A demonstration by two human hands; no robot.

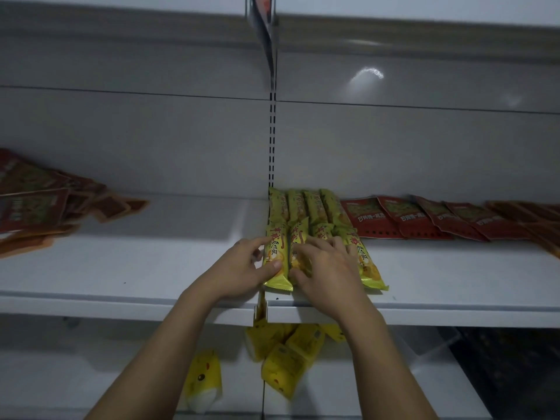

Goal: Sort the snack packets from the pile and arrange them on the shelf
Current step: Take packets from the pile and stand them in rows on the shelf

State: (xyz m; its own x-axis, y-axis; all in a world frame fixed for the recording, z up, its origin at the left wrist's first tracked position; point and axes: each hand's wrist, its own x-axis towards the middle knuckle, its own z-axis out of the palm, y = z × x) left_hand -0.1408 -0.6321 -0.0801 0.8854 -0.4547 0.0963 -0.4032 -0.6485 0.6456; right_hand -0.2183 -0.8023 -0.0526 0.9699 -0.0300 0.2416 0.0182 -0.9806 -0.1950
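Observation:
Long yellow-green snack packets lie in two rows on the white shelf, just right of the centre upright. My left hand grips the front-left packet, thumb on top and fingers at its left side. My right hand lies over the neighbouring front packets, fingers curled on them and thumb near their lower ends. Red packets overlap in a row to the right of the yellow-green ones.
A loose pile of red and orange-brown packets sits at the shelf's left. More orange-brown packets lie at the far right. On the lower shelf, yellow packets lie scattered, one apart to the left.

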